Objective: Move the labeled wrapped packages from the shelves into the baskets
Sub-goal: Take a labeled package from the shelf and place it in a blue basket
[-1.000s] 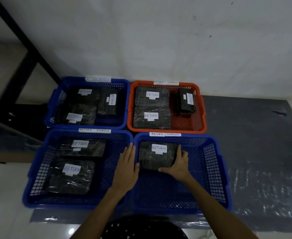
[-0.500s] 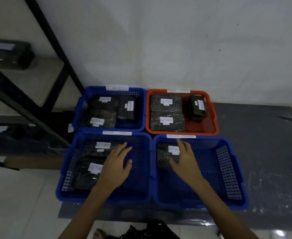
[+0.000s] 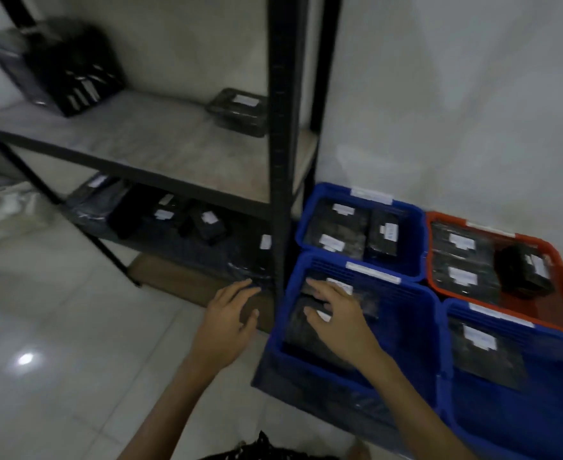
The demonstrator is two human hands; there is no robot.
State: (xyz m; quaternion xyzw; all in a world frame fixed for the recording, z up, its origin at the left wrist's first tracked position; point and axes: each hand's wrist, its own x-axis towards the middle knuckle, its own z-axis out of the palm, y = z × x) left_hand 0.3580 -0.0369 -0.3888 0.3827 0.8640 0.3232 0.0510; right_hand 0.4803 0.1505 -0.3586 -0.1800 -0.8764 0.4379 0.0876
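With both hands spread open and holding nothing, the left hand [image 3: 230, 322] is hovering nearer the labeled wrapped package [image 3: 251, 263], which is lying just above its fingertips at frame centre on the lower shelf [image 3: 180, 250], while the right hand [image 3: 338, 315] is hovering over the blue basket [image 3: 403, 330].

Baskets: four in total, three blue and one orange.

Wrapped packages per basket:
- far blue basket [image 3: 416, 240]: three
- orange basket [image 3: 430, 257]: three
- near left blue basket [image 3: 406, 333]: two, partly covered
- near right blue basket [image 3: 555, 410]: one

Upper shelf [image 3: 140, 137]: one labeled package [image 3: 236, 111] at its right edge.

Lower shelf [image 3: 180, 250]: too blurred to count.
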